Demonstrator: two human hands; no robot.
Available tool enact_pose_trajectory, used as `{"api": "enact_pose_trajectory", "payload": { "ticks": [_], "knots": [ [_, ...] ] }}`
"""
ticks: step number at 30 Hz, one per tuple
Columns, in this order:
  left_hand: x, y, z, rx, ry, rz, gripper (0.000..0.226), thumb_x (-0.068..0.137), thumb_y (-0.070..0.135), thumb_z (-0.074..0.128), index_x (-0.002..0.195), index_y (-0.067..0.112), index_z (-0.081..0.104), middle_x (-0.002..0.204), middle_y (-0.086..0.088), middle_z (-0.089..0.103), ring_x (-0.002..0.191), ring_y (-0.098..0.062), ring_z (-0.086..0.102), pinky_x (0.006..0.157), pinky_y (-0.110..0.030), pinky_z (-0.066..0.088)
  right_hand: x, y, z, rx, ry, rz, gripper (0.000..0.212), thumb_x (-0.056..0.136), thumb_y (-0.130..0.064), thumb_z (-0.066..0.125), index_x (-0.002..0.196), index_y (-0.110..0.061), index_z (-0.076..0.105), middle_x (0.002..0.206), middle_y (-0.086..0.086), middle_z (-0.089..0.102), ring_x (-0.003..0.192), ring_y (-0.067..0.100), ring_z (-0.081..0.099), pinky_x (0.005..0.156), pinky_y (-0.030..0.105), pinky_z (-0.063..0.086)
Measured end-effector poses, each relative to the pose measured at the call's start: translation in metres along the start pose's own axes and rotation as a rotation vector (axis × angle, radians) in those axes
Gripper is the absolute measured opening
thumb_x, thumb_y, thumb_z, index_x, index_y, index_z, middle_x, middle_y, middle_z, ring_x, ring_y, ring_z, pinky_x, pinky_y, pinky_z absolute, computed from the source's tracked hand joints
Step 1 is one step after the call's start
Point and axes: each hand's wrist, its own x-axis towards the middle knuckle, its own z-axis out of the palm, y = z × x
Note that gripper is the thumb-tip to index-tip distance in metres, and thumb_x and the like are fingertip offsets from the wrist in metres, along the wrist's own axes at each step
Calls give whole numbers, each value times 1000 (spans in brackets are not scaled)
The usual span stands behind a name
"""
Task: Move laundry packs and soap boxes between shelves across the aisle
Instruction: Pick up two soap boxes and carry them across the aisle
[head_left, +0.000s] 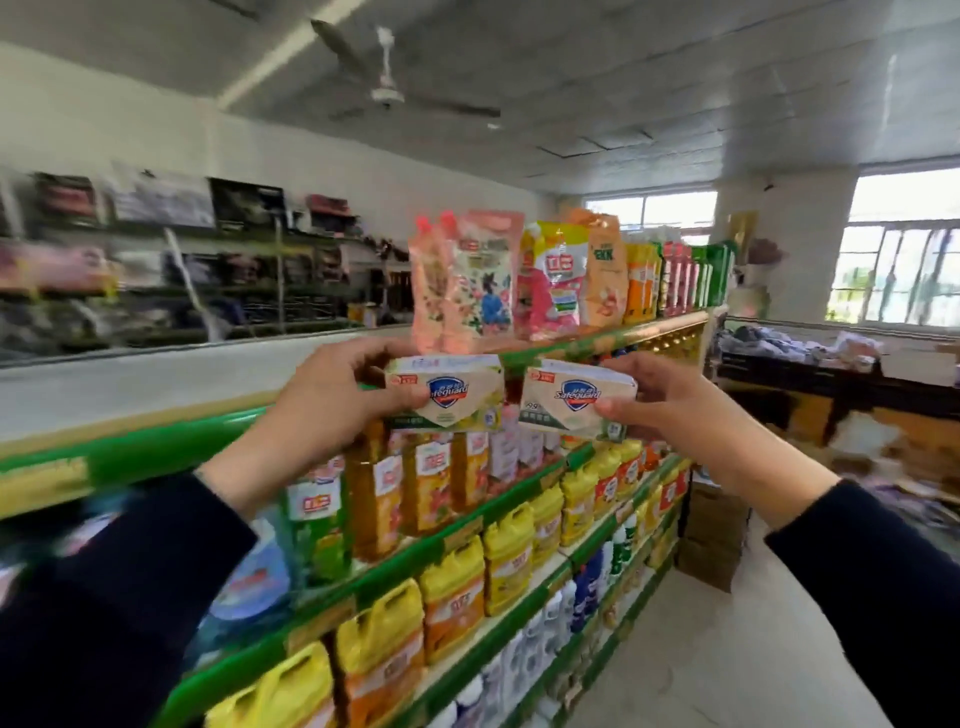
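Green shelf unit (550, 340): top shelf carries upright laundry packs (467, 280), pink, yellow, orange; lower shelves carry amber bottles (415, 483), below them yellow jugs (506, 556), white bottles (540, 634) lowest.

Both arms raised at top-shelf edge height, dark sleeves. Left hand (332, 395) grips left soap box (451, 391), fingers curled over top, thumb on front face. Right hand (670, 405) pinches right soap box (576, 400) by its right end. Boxes side by side, apart, held in air before shelf edge.

Both boxes read "Safeguard", blue shield logo. Pack lettering too blurred to read.
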Motion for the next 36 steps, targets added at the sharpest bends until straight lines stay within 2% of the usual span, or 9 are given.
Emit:
{"api": "enact_pose_trajectory", "payload": {
  "ticks": [2, 5, 7, 10, 14, 18, 21, 26, 36],
  "knots": [
    [-24, -18, -61, 99, 97, -27, 27, 80, 30, 85, 103, 37, 73, 97, 4, 78, 85, -17, 72, 72, -19, 55, 16, -23, 53, 50, -70, -60, 28, 90, -20, 77, 116, -28, 68, 102, -11, 80, 92, 10, 76, 72, 25, 60],
    [-50, -31, -124, 171, 182, -53, 26, 82, 28, 85, 104, 37, 74, 99, 7, 78, 92, -20, 73, 91, -44, 58, 33, -49, 104, 105, -148, -130, 29, 89, -13, 77, 115, -23, 69, 102, -8, 81, 92, 9, 77, 66, 17, 58],
    [-67, -38, -162, 210, 286, -64, 28, 82, 26, 85, 100, 44, 73, 95, 14, 78, 88, -14, 73, 87, -40, 60, 45, -67, 137, 108, -197, -192, 26, 88, -13, 77, 110, -25, 70, 100, -10, 80, 93, 11, 76, 74, 23, 61],
    [-88, -48, -210, 282, 431, -81, 27, 82, 27, 85, 92, 48, 71, 91, 17, 76, 80, 1, 68, 75, -20, 55, 60, -90, 181, 135, -250, -262, 23, 87, -18, 79, 104, -31, 71, 103, -12, 80, 96, 11, 76, 88, 36, 59],
    [-105, -63, -242, 395, 532, -161, 29, 84, 29, 83, 105, 41, 67, 103, 22, 70, 89, -1, 66, 79, -24, 50, 85, -112, 234, 149, -303, -347, 27, 88, -18, 78, 109, -32, 67, 109, -9, 77, 102, 14, 73, 92, 43, 59],
    [-112, -76, -244, 531, 540, -185, 31, 88, 29, 79, 114, 39, 66, 104, 26, 68, 94, 5, 62, 81, -21, 49, 113, -119, 275, 151, -395, -370, 30, 91, -18, 76, 113, -34, 64, 113, -11, 74, 100, 11, 72, 89, 38, 60],
    [-109, -84, -238, 649, 530, -197, 39, 91, 32, 75, 128, 32, 64, 115, 19, 66, 102, -3, 60, 85, -20, 45, 134, -115, 296, 142, -460, -393, 30, 92, -18, 75, 115, -33, 63, 111, -11, 74, 93, 4, 73, 83, 30, 60],
    [-100, -89, -229, 794, 511, -208, 45, 95, 36, 68, 138, 29, 58, 132, 11, 62, 117, -11, 58, 98, -32, 47, 163, -108, 320, 143, -497, -431, 29, 92, -18, 75, 113, -35, 64, 105, -15, 74, 90, 0, 72, 70, 21, 58],
    [-92, -94, -228, 932, 401, -343, 45, 100, 41, 59, 141, 23, 60, 135, 4, 61, 124, -16, 56, 100, -31, 42, 191, -100, 341, 146, -765, -363, 29, 94, -24, 73, 120, -36, 68, 112, -7, 76, 98, 11, 76, 76, 27, 63]
  ]
}}
